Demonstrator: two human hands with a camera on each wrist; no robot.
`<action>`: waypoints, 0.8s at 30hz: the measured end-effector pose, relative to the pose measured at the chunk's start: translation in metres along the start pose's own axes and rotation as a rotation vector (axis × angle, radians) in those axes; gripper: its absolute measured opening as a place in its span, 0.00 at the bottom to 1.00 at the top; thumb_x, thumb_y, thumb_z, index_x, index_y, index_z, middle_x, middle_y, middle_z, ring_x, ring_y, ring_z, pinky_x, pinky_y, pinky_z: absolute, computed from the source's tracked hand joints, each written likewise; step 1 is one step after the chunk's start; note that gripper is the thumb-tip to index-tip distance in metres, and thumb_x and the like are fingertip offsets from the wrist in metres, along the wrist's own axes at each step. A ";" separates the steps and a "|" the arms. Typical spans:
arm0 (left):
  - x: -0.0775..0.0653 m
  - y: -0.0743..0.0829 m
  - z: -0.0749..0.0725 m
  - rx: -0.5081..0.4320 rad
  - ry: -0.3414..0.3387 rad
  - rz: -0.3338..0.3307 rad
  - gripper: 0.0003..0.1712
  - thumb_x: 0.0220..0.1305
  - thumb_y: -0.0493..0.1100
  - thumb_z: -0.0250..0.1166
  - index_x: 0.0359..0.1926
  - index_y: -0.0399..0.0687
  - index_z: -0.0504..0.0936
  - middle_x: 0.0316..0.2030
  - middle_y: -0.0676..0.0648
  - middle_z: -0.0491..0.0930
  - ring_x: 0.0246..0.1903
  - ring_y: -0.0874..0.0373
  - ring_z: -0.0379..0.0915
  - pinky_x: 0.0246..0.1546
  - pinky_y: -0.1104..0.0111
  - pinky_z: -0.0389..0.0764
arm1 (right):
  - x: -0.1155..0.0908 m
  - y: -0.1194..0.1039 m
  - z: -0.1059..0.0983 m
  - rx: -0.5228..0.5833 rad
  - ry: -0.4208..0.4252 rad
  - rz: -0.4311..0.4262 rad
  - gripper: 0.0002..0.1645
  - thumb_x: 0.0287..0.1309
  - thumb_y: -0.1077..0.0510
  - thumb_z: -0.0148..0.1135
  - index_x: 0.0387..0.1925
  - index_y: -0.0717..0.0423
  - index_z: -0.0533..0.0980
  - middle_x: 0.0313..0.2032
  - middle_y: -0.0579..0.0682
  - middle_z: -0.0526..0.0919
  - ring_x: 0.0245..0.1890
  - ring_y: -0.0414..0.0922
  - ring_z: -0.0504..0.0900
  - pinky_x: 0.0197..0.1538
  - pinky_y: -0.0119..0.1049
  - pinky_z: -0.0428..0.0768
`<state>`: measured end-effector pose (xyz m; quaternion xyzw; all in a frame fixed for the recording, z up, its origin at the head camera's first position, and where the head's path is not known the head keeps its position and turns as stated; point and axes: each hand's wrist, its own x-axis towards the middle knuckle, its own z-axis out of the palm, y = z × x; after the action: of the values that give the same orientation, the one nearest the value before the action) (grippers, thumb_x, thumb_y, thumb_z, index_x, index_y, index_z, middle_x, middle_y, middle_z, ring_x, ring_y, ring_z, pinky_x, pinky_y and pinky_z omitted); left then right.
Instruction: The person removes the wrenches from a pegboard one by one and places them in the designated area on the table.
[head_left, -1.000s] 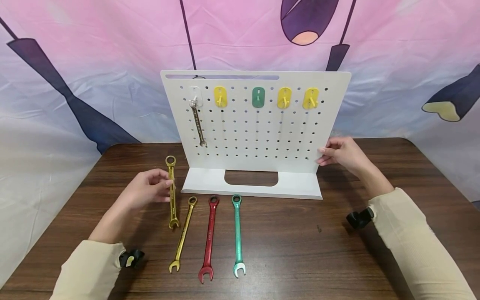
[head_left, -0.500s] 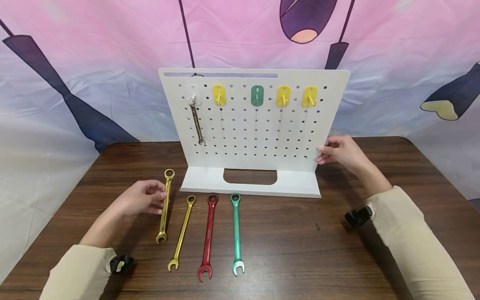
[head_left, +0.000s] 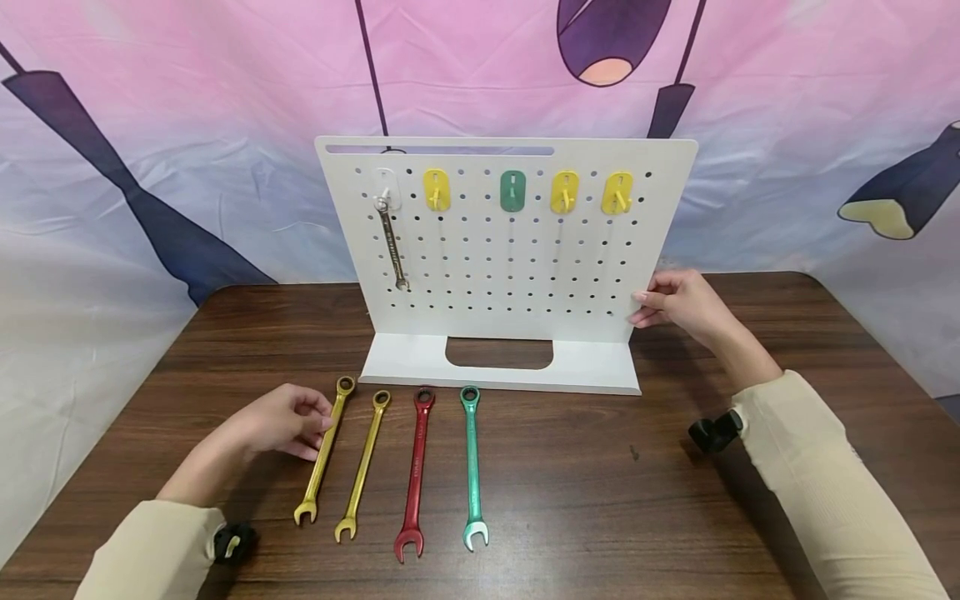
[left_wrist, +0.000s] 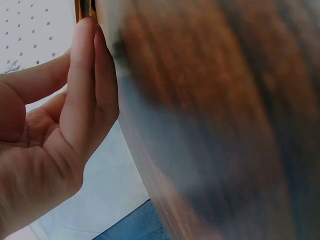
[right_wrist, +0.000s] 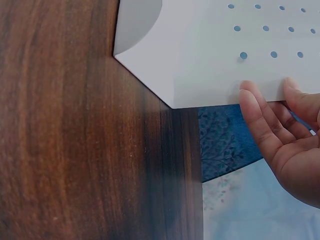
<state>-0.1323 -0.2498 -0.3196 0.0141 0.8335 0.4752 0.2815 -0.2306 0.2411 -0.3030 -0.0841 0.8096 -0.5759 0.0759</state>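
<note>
My left hand (head_left: 283,423) pinches a gold combination wrench (head_left: 323,460) by its upper shaft, low over the table at the left; whether it touches the wood I cannot tell. In the left wrist view only a sliver of that gold wrench (left_wrist: 85,8) shows past the fingertips. My right hand (head_left: 686,305) holds the lower right edge of the white pegboard (head_left: 495,321), thumb on the front face. To the right of the held wrench lie a smaller gold wrench (head_left: 363,467), a red wrench (head_left: 416,475) and a green wrench (head_left: 473,467), ring ends toward the board.
A silver wrench (head_left: 392,248) hangs from the white hook (head_left: 386,187) at the board's left. To its right are a yellow hook (head_left: 437,188), a green hook (head_left: 512,190) and two more yellow ones. The brown table (head_left: 585,483) runs beneath, with a patterned cloth (head_left: 225,67) behind.
My left hand has moved down and toward me with the gold wrench, which now lies slanted nearly parallel to the smaller gold one. My right hand stays on the board's edge.
</note>
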 end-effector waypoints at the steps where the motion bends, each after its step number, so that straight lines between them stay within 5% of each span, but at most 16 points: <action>1: -0.001 0.000 0.000 0.000 -0.002 -0.005 0.04 0.64 0.29 0.52 0.37 0.27 0.70 0.23 0.46 0.71 0.25 0.57 0.72 0.27 0.63 0.83 | 0.000 0.000 0.000 0.006 -0.001 -0.001 0.14 0.61 0.66 0.53 0.39 0.80 0.68 0.29 0.55 0.82 0.28 0.46 0.83 0.39 0.43 0.83; 24: -0.008 -0.006 0.002 0.019 0.024 -0.049 0.02 0.60 0.27 0.56 0.33 0.28 0.72 0.23 0.45 0.72 0.22 0.58 0.74 0.25 0.65 0.83 | 0.000 0.000 0.000 -0.008 0.002 0.004 0.15 0.61 0.66 0.53 0.39 0.80 0.68 0.29 0.55 0.82 0.28 0.46 0.83 0.39 0.43 0.83</action>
<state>-0.1230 -0.2541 -0.3220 -0.0095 0.8414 0.4603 0.2830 -0.2308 0.2409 -0.3030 -0.0823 0.8122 -0.5725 0.0760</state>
